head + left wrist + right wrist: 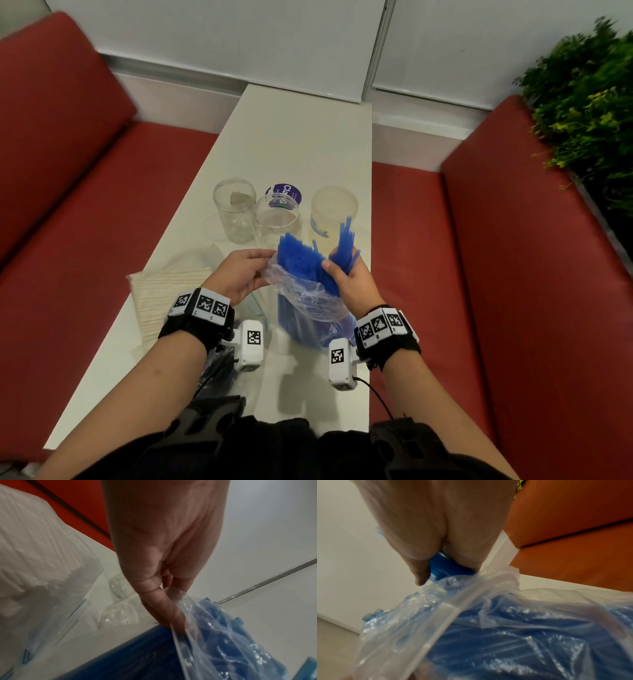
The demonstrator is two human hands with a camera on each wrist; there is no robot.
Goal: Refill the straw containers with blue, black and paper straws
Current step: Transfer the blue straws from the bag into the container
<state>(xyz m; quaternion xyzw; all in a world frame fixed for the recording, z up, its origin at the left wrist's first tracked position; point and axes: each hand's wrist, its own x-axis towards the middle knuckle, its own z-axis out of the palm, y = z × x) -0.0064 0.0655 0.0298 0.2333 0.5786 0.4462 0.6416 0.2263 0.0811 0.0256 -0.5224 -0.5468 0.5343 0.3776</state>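
I see a thin, crinkled, glossy clear plastic bag (301,301) around smooth blue plastic straws (298,260). The three jars (236,212) look like clear, shiny plastic. The counter (291,144) is smooth, pale, faintly glossy. The paper straws (161,294) look matt; the seats (513,274) matt red.

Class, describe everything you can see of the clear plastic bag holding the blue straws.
The plastic bag is thin, clear and crinkled, open at the top, standing on the white table before three empty jars. It is packed with blue straws that stick out of its mouth. The left hand pinches its rim; the right hand grips a bunch of straws at the opening.
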